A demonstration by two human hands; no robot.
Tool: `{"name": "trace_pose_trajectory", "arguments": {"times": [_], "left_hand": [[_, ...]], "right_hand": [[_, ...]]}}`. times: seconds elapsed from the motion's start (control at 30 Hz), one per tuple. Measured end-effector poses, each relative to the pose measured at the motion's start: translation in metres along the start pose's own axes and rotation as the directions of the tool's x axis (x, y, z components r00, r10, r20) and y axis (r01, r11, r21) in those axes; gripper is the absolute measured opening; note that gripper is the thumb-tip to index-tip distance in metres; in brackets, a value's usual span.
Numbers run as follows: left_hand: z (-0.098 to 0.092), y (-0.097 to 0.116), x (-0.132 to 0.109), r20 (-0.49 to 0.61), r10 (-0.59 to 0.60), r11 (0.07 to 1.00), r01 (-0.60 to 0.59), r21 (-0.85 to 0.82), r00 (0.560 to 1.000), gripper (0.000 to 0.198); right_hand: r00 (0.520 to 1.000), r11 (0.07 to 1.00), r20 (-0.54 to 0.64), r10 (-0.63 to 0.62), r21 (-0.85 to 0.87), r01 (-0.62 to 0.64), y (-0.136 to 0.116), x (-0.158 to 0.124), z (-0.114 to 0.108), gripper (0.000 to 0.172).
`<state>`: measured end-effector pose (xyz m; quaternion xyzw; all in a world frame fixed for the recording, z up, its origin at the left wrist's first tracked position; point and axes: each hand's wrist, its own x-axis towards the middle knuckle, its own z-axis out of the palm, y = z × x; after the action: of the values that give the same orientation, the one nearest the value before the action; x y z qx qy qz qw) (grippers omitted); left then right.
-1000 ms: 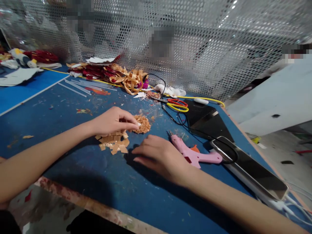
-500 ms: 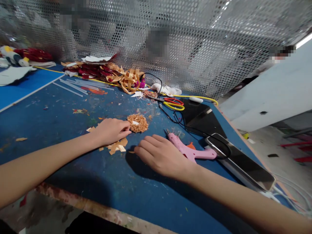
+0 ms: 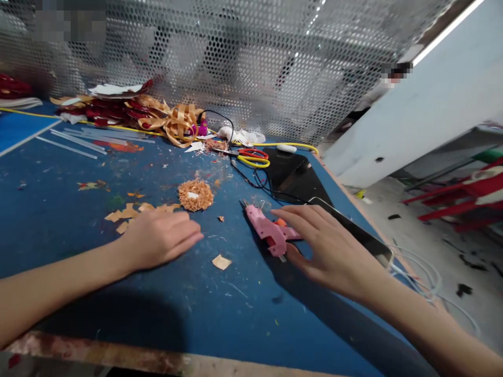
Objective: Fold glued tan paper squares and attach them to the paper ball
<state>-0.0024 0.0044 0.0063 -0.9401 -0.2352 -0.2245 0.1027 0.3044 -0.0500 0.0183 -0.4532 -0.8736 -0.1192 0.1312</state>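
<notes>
My left hand (image 3: 157, 238) lies flat on the blue table (image 3: 118, 293), fingers out, over a scatter of small tan paper pieces (image 3: 129, 213). One loose tan piece (image 3: 221, 262) lies just right of its fingertips. A round tan fringed disc (image 3: 195, 195) sits a little beyond. My right hand (image 3: 330, 248) hovers with fingers spread over the handle of the pink glue gun (image 3: 267, 230), touching or nearly touching it; I cannot tell which.
Red-and-yellow scissors (image 3: 251, 157) and a black cable (image 3: 255, 180) lie behind the glue gun. A black triangular sheet (image 3: 293, 175) and a long dark bar (image 3: 353, 230) run along the table's right edge. Gold ribbon curls (image 3: 176, 120) and red scraps sit by the perforated metal screen (image 3: 236, 63).
My right hand has moved right from the bare table onto the glue gun. My left hand has drawn back from the fringed disc and flattened. The view has swung right.
</notes>
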Motion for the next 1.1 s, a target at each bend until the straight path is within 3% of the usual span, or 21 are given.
{"name": "trace_pose_trajectory", "arguments": {"times": [0.13,0.2,0.27,0.43,0.53,0.63,0.83,1.1], "left_hand": [[0.002,0.031,-0.004,-0.032,0.138,0.989,-0.139,-0.043,0.990,0.030],[0.004,0.038,-0.006,-0.010,0.153,0.985,-0.153,-0.075,0.988,0.029],[0.006,0.039,-0.008,0.023,0.149,0.982,-0.146,-0.118,0.989,0.030],[0.009,0.033,-0.014,0.061,0.190,0.969,-0.177,-0.171,0.980,0.022],[0.010,0.032,-0.017,0.117,0.233,0.962,-0.211,-0.171,0.965,0.024],[0.010,0.033,-0.018,0.164,0.229,0.961,-0.197,-0.193,0.959,0.027],[0.009,0.034,-0.016,0.226,0.194,0.974,-0.160,-0.160,0.955,0.030],[0.008,0.035,-0.015,0.273,0.205,0.972,-0.164,-0.167,0.940,0.034]], "right_hand": [[0.982,0.991,0.158,0.106,-0.098,-0.091,0.009,-0.007,0.014,0.046],[0.977,0.985,0.154,0.146,-0.119,-0.128,0.009,-0.007,0.019,0.042],[0.982,0.979,0.078,0.169,-0.126,-0.159,0.011,-0.007,0.020,0.039],[0.984,0.994,-0.158,0.081,0.089,-0.067,0.016,-0.017,0.012,0.026],[0.968,0.977,-0.219,0.118,0.202,-0.074,0.008,-0.027,0.010,0.020],[0.971,0.971,-0.221,0.095,0.234,-0.042,-0.003,-0.033,0.013,0.026],[0.974,0.969,-0.207,-0.090,0.207,0.133,-0.011,-0.028,0.018,0.022],[0.978,0.970,-0.146,-0.151,0.167,0.175,-0.021,-0.028,0.014,0.020]]}}
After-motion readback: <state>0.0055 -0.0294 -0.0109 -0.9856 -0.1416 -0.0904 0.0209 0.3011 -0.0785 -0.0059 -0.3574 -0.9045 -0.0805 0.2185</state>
